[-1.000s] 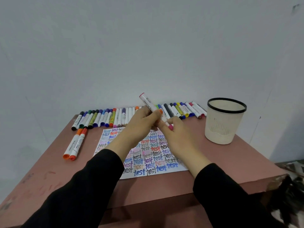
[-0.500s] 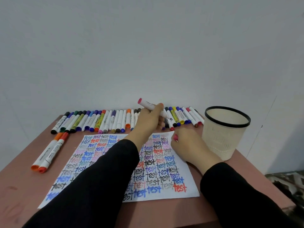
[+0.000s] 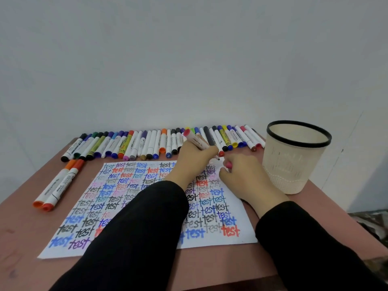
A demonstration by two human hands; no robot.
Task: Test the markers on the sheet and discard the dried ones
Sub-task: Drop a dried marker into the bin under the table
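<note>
My left hand (image 3: 195, 158) grips a white marker with a pink end (image 3: 196, 140), slanted with its tip down at the top right corner of the paper sheet (image 3: 54, 252). The sheet lies flat and is filled with the word "test" in many colours. My right hand (image 3: 243, 175) rests on the sheet's right edge and pinches the pink cap (image 3: 228, 164). A long row of capped markers (image 3: 147, 143) lies along the back of the table. The tip's contact with the paper is partly hidden by my fingers.
A cream waste bin with a black rim (image 3: 294, 164) stands at the right of the table, close to my right hand. Two orange-capped markers (image 3: 58, 185) lie apart on the left. The reddish table (image 3: 210, 267) ends at a wall behind.
The cap came off the marker and stayed in my right hand. My left hand lowered the marker from above the row to the sheet's top right corner. The view moved closer.
</note>
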